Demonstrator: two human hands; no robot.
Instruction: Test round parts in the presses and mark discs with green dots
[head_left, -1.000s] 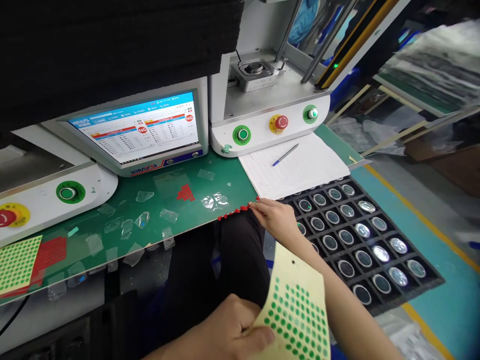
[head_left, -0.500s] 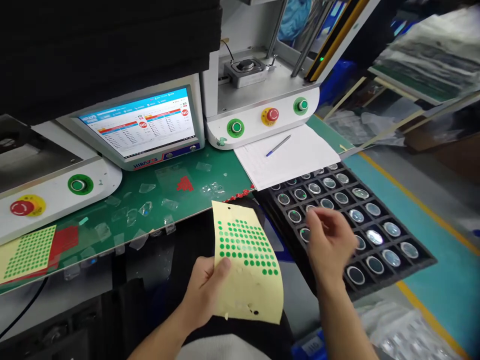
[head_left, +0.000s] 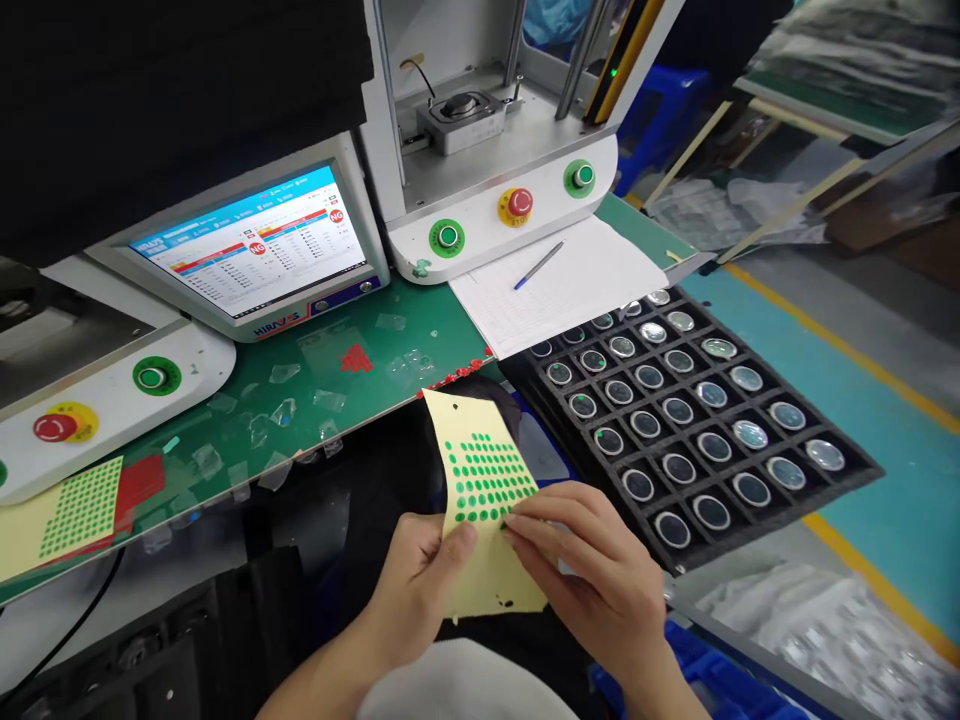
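Holding green-dotted sheet (head_left: 480,490), screen (head_left: 240,245) reading "NG"

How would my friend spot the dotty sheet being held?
Find the green table, then look below its near edge for the left hand. It grips a yellow sheet with green dots. Unlike the lookalike sheet on the table, this one's bent and hand-held.

Room for my R hand (head_left: 592,560): open air above the tray (head_left: 862,471), w/ low divider walls betw. cells. Fwd, the tilted sticker sheet (head_left: 486,490) obstructs, then the green bench (head_left: 420,305). Paper pad (head_left: 592,285) & pen (head_left: 539,266) lie flat; I could pass over. Monitor (head_left: 255,245) & machine base (head_left: 480,228) block beyond; black cover (head_left: 180,120) overhangs upper L.
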